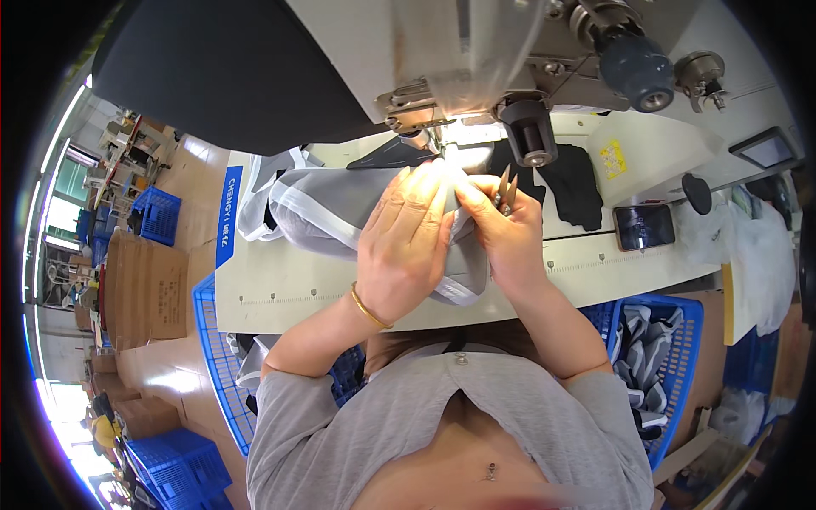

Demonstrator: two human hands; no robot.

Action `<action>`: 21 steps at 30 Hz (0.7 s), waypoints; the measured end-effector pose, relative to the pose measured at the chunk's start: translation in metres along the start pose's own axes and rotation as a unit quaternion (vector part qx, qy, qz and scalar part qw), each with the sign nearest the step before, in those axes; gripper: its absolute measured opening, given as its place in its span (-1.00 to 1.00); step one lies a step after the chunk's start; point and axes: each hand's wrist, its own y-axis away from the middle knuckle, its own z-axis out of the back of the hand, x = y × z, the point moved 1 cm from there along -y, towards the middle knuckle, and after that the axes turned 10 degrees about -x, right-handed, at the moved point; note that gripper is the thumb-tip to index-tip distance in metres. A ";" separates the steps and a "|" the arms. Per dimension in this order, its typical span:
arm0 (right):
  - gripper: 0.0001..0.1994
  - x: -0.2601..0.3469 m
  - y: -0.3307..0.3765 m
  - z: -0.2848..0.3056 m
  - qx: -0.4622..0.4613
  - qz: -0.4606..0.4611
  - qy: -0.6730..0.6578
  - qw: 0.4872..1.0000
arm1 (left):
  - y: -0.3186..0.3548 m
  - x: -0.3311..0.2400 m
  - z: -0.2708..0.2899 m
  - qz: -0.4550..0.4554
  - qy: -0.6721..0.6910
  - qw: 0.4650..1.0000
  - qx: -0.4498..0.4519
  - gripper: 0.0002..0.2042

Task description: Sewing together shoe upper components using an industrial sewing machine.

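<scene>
A grey garment piece with white edging point(310, 217) lies on the sewing table point(280, 293) under the sewing machine head point(442, 59). My left hand point(406, 242), with a gold bangle on the wrist, presses flat on the fabric just in front of the needle area. My right hand point(506, 234) pinches the fabric's edge beside it and also holds small metal thread snips point(507, 189), their tips pointing up. Both hands touch each other over the cloth.
Black fabric pieces point(571, 185) lie right of the machine, with a phone point(643, 226) and a yellow-printed plastic bag point(612, 157) further right. Blue crates stand at both sides: one at the right point(671, 374) holds grey pieces, another at the left point(212, 365). Cardboard boxes point(144, 293) stand at the left.
</scene>
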 end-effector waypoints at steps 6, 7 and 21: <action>-0.85 -0.010 -0.007 0.006 0.003 0.021 0.016 1.000 | -0.002 -0.001 0.002 0.016 0.018 1.000 0.007 -0.73; -0.85 -0.010 -0.008 0.007 0.007 0.028 0.017 0.999 | -0.003 -0.001 0.002 0.015 0.016 1.000 0.007 -0.73; -0.84 -0.002 -0.008 0.004 -0.011 0.022 0.044 0.999 | -0.003 0.003 -0.003 0.007 0.009 1.000 -0.001 -0.75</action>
